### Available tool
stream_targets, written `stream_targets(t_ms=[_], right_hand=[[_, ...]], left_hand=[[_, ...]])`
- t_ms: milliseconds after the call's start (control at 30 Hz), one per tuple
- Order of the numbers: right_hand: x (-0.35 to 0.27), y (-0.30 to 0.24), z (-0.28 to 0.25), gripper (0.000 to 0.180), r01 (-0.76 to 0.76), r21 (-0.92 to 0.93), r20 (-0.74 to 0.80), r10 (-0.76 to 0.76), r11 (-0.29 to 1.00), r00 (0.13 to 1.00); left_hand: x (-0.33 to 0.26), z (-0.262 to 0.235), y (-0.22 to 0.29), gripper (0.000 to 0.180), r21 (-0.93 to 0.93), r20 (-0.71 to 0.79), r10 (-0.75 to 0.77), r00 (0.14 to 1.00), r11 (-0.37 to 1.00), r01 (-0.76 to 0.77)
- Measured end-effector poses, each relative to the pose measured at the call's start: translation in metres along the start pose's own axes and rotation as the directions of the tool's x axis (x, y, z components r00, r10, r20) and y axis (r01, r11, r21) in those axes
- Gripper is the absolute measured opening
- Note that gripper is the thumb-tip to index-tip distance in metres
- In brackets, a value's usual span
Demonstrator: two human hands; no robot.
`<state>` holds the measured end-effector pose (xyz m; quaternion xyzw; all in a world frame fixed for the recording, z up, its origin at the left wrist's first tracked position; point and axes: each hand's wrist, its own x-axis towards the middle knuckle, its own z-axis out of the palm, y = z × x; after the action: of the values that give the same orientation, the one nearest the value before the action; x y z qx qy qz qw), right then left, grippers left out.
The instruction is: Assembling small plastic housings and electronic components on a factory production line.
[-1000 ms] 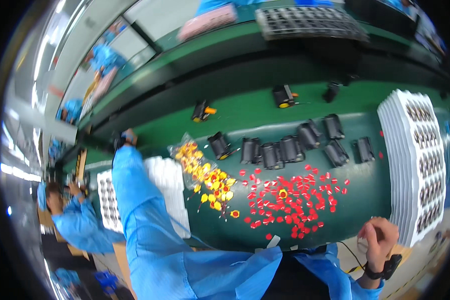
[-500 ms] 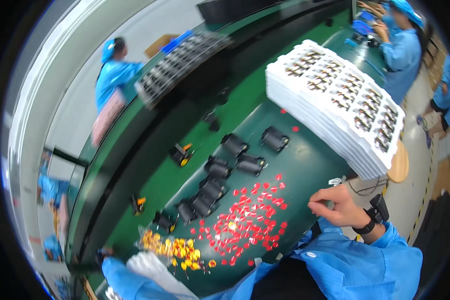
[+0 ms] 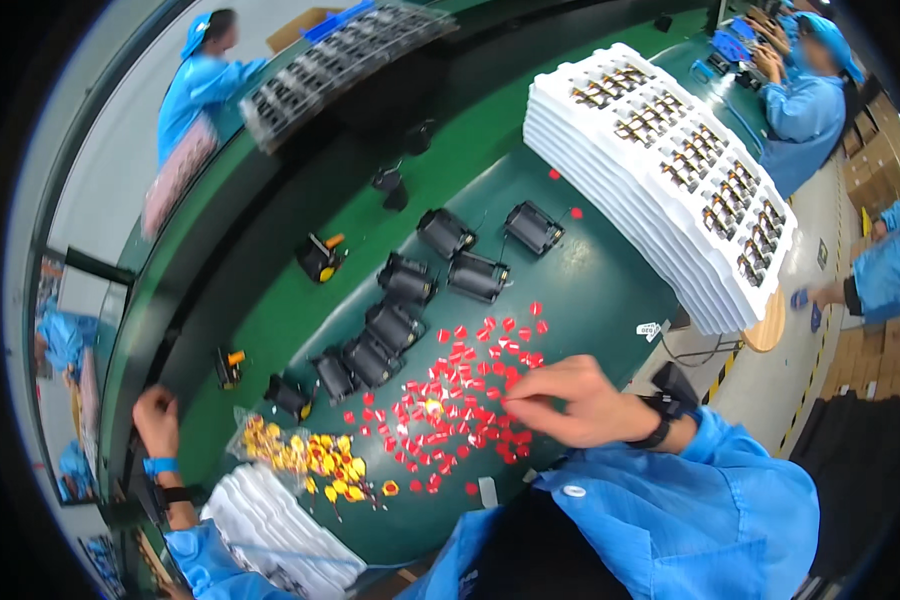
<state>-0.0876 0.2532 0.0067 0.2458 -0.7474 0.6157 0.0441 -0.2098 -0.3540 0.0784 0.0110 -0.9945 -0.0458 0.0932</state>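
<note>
Over the right side of the scattered small red discs (image 3: 460,385) is my right hand (image 3: 575,400). Its thumb and fingers are pinched together, and what they hold, if anything, is too small to make out. At the far left, my left hand (image 3: 157,422) is raised near the dark edge of the line, its fingers curled in and their contents hidden. Yellow-and-red small parts (image 3: 315,458), some in a clear bag, lie between my arms. Several black plastic housings (image 3: 395,325) stand in a loose row behind the discs.
A tall stack of white trays (image 3: 660,190) filled with small wired parts stands at the back right. White foam trays (image 3: 275,530) lie beside my left forearm. Black-and-yellow units (image 3: 320,258) sit on the green belt (image 3: 280,310). Co-workers in blue work beyond.
My right hand has moved left and over the red discs. My left hand has come into view at the far left. The whole view has shifted a little.
</note>
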Motion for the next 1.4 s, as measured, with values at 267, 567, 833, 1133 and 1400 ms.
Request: stream_targets(t_ms=[267,567,833,1133,1400], right_hand=[[0.021,-0.026,0.077,0.023,-0.172,0.47,0.179,0.097,0.866,0.979],[0.017,0.019,-0.035,0.02,-0.341,-0.132,-0.063,0.335,0.931,0.94],[0.052,0.071,-0.067,0.041,-0.471,-0.388,-0.306,0.372,0.792,0.876],[0.037,0.079,-0.045,0.03,-0.312,-0.175,-0.252,0.264,0.934,0.931],[0.01,0.012,-0.007,0.016,-0.027,-0.387,-0.174,-0.044,0.922,0.984]], left_hand=[[-0.147,-0.026,0.35,0.023,0.052,0.026,0.937,0.348,0.346,-0.937],[-0.21,-0.032,0.385,0.03,-0.122,-0.008,0.82,0.572,0.567,-0.814],[-0.27,-0.013,0.351,0.028,-0.338,-0.22,0.478,0.851,0.781,-0.526],[-0.316,0.042,0.305,0.01,-0.559,-0.072,-0.433,0.899,0.764,0.323],[-0.26,0.09,0.3,0.012,0.079,0.13,-0.036,0.991,0.997,0.025]])
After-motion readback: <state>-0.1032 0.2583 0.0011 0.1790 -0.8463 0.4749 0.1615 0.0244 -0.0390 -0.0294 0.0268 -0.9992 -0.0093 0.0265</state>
